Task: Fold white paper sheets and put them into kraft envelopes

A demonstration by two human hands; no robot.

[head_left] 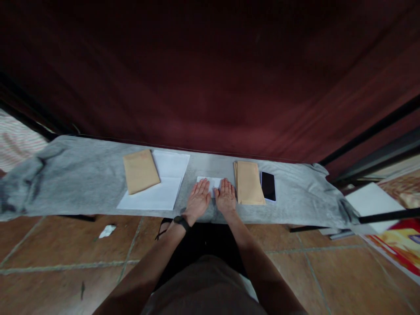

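A small piece of white folded paper [212,183] lies flat on the grey cloth in front of me. My left hand [198,197] rests on its left part, palm down with the fingers stretched out. On its right part lies my right hand [225,197], flat as well, with the thumb pointing inward. Both hands hide much of the paper. Just right of my right hand are brown envelopes [250,183], stacked slightly askew. Left of my left hand are white paper sheets [167,188], partly covered by another brown envelope [140,171].
A dark-screened phone [268,186] lies beside the right-hand envelopes. The grey cloth [88,175] covers a narrow bench against a dark red panel [210,105]. Black metal bars [374,131] stand at the right. A crumpled white scrap [107,231] lies on the tiled floor.
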